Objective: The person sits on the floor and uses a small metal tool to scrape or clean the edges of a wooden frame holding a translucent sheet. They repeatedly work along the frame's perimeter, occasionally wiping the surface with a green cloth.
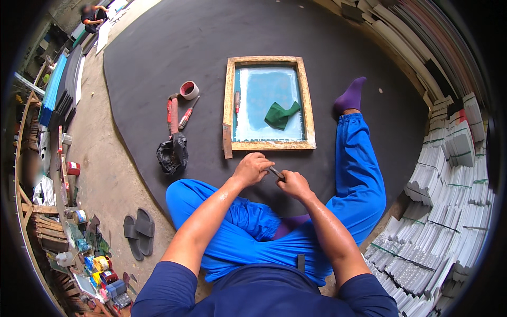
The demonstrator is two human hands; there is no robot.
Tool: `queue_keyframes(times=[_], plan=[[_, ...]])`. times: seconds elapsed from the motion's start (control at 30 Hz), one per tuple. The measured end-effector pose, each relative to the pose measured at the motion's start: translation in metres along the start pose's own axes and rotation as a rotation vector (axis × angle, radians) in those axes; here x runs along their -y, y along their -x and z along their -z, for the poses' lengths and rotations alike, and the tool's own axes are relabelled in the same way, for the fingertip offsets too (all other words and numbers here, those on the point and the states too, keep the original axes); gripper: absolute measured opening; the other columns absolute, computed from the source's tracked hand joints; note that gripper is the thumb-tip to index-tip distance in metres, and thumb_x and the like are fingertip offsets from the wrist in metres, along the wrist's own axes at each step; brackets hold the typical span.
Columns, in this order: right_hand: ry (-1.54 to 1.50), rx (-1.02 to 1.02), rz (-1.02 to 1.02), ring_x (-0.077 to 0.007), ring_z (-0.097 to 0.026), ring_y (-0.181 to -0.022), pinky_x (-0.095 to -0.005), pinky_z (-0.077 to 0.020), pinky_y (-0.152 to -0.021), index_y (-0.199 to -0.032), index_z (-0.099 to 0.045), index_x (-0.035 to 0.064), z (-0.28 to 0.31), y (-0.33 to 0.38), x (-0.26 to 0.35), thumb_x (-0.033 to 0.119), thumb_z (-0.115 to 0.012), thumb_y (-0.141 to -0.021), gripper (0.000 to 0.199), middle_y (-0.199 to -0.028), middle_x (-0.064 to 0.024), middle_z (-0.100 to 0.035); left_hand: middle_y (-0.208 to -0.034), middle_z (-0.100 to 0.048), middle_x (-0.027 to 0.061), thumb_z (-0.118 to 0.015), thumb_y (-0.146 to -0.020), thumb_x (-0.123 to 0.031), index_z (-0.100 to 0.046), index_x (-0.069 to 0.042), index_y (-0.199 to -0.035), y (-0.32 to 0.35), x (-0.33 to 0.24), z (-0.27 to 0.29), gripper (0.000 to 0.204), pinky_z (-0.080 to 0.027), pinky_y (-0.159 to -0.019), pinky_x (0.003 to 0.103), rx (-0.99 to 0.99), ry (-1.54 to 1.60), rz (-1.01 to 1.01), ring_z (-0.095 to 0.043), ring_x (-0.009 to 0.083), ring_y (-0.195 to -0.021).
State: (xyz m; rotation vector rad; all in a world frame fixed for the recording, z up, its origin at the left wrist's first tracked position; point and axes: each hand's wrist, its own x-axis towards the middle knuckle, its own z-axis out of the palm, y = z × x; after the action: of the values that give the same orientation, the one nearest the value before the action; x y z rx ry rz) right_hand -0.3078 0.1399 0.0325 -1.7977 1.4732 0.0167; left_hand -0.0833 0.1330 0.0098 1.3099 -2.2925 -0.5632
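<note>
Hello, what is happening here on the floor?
A person in blue trousers sits on a dark mat. The left hand and right hand meet in front of them, both closed on a small dark tool; what kind it is cannot be told. Just beyond lies a wooden frame with a pale blue screen, and a green cloth rests on the screen. Left of the frame lie a tape roll, a screwdriver and a black bag.

Rough bare wooden frame (269, 143) at centre, matt dark floor mat (158, 53), crumpled green cloth (281, 114), glossy black plastic bag (171, 153), dull concrete floor (105, 174) at left.
</note>
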Motion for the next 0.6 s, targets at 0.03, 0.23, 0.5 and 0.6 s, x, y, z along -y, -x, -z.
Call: queue_keyframes(times=[0.03, 0.23, 0.5, 0.6], plan=[[-0.019, 0.028, 0.023, -0.0409, -0.07, -0.094, -0.0503, -0.0547, -0.084, -0.104, -0.074, 0.0092, -0.005, -0.002, -0.002, 0.03, -0.069, -0.084, 0.029, -0.095, -0.0204, -0.074, -0.104, -0.075, 0.0015, -0.08, -0.077, -0.018, -0.079, -0.016, -0.104, 0.004, 0.002, 0.0, 0.026, -0.05, -0.097, 0.04, -0.003, -0.011, 0.003, -0.065, 0.0238, -0.108], [-0.256, 0.327, 0.095, -0.0229, -0.072, -0.079, -0.0392, -0.055, -0.075, -0.109, -0.074, 0.0032, -0.025, -0.013, -0.013, 0.025, -0.074, -0.086, 0.031, -0.083, -0.0152, -0.074, -0.088, -0.076, 0.0017, -0.074, -0.083, -0.018, -0.08, -0.015, -0.087, 0.026, 0.014, 0.005, 0.008, -0.053, -0.079, 0.039, 0.006, -0.01, -0.023, -0.07, 0.0235, -0.086], [-0.481, 0.639, -0.078, -0.0158, -0.068, -0.072, -0.0346, -0.0527, -0.058, -0.105, -0.064, -0.0002, -0.017, -0.011, -0.02, 0.024, -0.068, -0.099, 0.025, -0.081, -0.0063, -0.069, -0.091, -0.076, 0.0074, -0.071, -0.084, -0.017, -0.081, -0.012, -0.093, 0.032, 0.004, -0.013, 0.015, -0.057, -0.078, 0.04, 0.06, 0.14, 0.157, -0.073, 0.0296, -0.086], [-0.501, 0.6, -0.074, -0.0155, -0.068, -0.07, -0.0342, -0.0523, -0.057, -0.102, -0.064, 0.0008, -0.013, -0.006, -0.021, 0.023, -0.07, -0.098, 0.024, -0.079, -0.0067, -0.068, -0.091, -0.076, 0.0083, -0.071, -0.084, -0.016, -0.081, -0.012, -0.095, 0.03, -0.001, -0.015, 0.015, -0.057, -0.076, 0.04, 0.048, 0.184, 0.215, -0.073, 0.0298, -0.085]])
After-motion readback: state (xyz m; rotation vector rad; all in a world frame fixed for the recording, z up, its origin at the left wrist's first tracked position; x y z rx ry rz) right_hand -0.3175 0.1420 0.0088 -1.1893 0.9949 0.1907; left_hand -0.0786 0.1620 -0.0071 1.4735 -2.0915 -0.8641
